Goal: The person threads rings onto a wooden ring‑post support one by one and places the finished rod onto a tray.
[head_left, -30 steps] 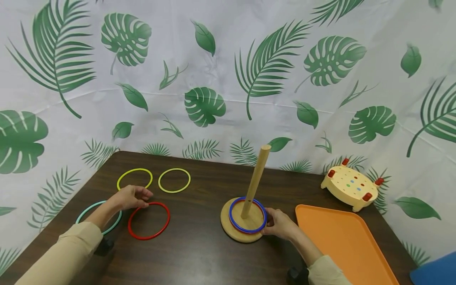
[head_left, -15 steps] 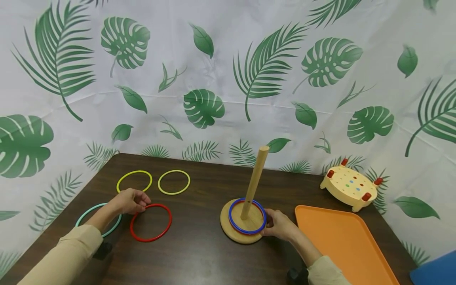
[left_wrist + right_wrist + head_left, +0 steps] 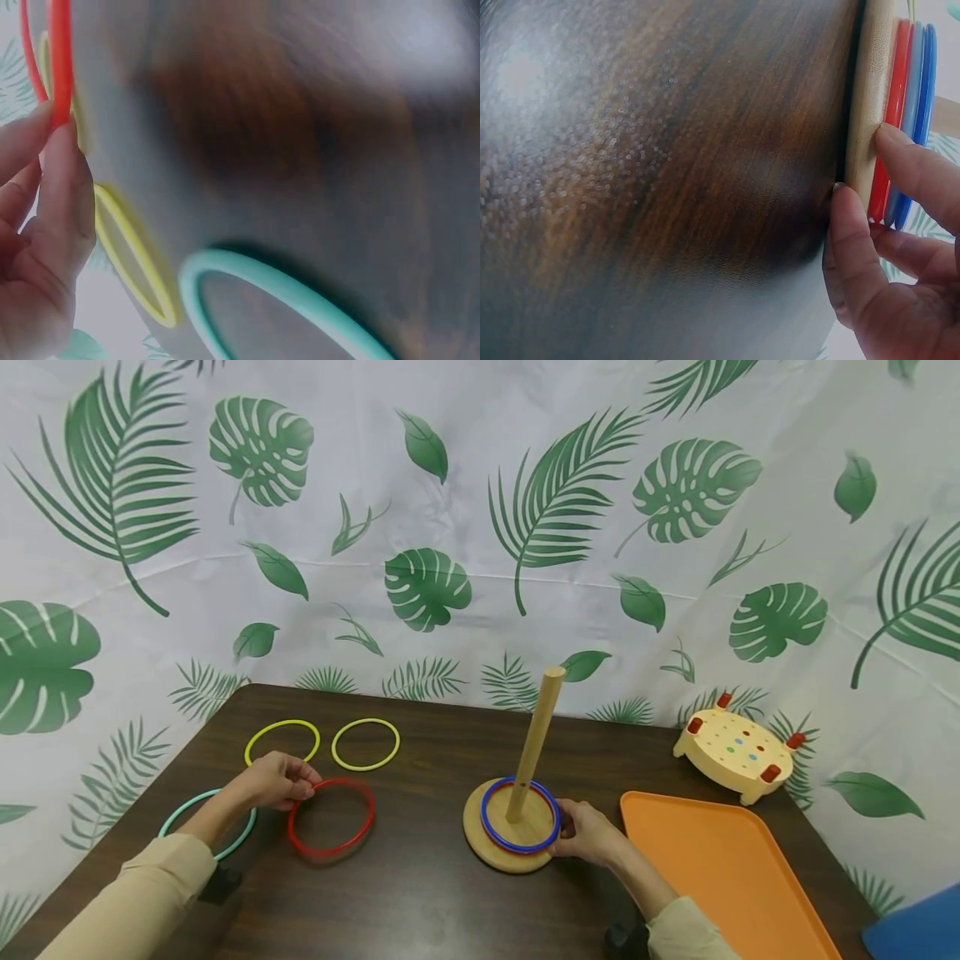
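**Red ring (image 3: 61, 67) pinched at the rim, base (image 3: 477, 833) gripped**

The left hand (image 3: 276, 781) had its fingers clamped on the red ring, pinching the far-left part of the rim. The ring was on the left side of the counter (image 3: 420, 885), near the teal ring (image 3: 279, 289), the bright yellow ring (image 3: 318, 743) and the pale yellow ring (image 3: 397, 745); whether its near edge touched the counter could not be told. It looked light, stiff and smooth, probably plastic: slightly slippery, hardly fragile. Any point on the rim would likely have served, though a one-sided pinch might have let the opposite side dip.

The right hand (image 3: 588, 833) had its fingers clamped on the edge of the base, just beside a stack (image 3: 517, 847) of rings around the peg (image 3: 536, 743): red lowest, grey-blue between, blue on top.

The counter was dark, wood-grained and somewhat shiny. On its right side lay an orange tray (image 3: 705, 868), with a cream toy (image 3: 738, 752) just beyond, its red feet upward. A blue thing (image 3: 915, 927) showed only partly. Behind hung a white cloth (image 3: 465, 518) printed with green leaves.
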{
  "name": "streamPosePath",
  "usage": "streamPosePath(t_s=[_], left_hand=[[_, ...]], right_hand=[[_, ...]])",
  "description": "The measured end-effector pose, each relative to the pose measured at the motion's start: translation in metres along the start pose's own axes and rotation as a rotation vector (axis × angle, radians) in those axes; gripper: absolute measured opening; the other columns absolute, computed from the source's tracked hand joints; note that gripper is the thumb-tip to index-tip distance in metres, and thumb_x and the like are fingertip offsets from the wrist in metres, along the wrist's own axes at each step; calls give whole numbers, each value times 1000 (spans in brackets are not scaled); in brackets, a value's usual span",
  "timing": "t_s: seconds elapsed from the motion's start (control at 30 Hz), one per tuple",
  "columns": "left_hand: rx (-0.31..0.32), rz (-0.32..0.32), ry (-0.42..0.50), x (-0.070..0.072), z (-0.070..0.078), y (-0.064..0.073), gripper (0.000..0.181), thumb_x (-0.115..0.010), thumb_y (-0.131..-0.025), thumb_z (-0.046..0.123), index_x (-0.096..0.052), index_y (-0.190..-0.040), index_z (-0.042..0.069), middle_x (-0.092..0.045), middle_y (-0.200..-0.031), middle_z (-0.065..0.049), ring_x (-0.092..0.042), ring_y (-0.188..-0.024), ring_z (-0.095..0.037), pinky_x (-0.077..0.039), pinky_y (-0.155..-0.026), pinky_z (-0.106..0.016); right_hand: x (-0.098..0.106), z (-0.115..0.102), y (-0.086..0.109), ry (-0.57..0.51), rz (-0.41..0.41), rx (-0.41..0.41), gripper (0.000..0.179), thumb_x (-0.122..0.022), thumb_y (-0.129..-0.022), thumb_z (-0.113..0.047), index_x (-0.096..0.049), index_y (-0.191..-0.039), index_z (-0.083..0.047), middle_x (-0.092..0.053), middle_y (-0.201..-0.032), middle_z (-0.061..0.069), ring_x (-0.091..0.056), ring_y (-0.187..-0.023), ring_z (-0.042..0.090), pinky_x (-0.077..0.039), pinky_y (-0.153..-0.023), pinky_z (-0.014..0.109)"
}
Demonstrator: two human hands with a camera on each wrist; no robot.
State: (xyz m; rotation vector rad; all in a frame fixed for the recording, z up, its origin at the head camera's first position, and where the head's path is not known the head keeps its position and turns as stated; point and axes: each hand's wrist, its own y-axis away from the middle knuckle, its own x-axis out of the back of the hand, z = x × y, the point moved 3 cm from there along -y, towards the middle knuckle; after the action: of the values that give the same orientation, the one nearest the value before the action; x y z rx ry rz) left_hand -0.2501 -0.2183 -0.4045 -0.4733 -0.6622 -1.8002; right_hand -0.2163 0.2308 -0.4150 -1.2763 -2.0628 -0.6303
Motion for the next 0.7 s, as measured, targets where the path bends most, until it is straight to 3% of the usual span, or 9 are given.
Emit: streamPosePath(t_s=[0.17, 0.33, 0.5, 0.7], left_hand=[[-45, 13, 105, 0, 18, -1, 25, -65, -86, 3, -61, -105, -13, -66, -83, -7, -61, -72, -13, -58, -68, -37], [-82, 24, 214, 0, 43, -5, 30, -64, -89, 8, -58, -111, -12, -64, -83, -2, -62, -74, -12, -58, -71, -33], [-125, 26, 311, 1, 76, -8, 35, -63, -90, 12, -56, -117, -10, -63, -87, 0, -63, -77, -9, -57, -73, -30], [-185, 40, 431, -2, 121, -9, 39, -65, -89, 14, -55, -120, -8, -62, -90, 1, -64, -82, -9, -56, -81, -36]], right_hand=[[0, -1, 0, -3, -2, 12, 65, -78, -69, -1, -46, -122, 20, -65, -87, 11, -59, -78, 18, -51, -66, 24], [-1, 0, 0, -4, -6, -4, 66, -78, -69, -1, -46, -123, 20, -65, -88, 11, -59, -80, 19, -53, -69, 29], [-1, 0, -1, 5, -5, -7, 66, -78, -70, -1, -46, -123, 20, -65, -89, 11, -59, -80, 19, -53, -69, 28], [0, -2, 1, -5, -12, 2, 65, -78, -70, -1, -46, -123, 20, -65, -89, 12, -59, -79, 17, -53, -69, 28]])
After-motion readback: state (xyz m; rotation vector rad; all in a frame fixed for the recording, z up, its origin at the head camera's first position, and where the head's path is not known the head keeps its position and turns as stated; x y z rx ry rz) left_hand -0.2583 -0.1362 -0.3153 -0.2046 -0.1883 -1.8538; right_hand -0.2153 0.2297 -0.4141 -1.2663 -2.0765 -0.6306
